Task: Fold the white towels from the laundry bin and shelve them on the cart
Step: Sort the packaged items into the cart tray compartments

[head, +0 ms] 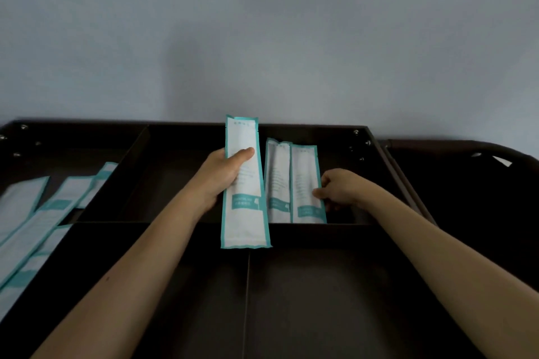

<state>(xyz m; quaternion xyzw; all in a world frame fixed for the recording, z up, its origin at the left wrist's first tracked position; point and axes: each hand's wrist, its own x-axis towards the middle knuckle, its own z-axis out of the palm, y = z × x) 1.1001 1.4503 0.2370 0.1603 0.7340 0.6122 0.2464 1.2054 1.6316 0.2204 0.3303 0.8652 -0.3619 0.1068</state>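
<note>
left hand (222, 175) gripping sachet (245, 214), right (339, 188) pinching sachets (304, 178)

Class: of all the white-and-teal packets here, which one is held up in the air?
The packet gripped by the left hand; two standing packets sit in a compartment; the rest lie flat.

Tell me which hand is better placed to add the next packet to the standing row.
Left, probably. The left hand grips a loose packet, upright, just beside the two standing packets in the back compartment. The right hand pinches the rightmost one's edge, so it is occupied.
</note>
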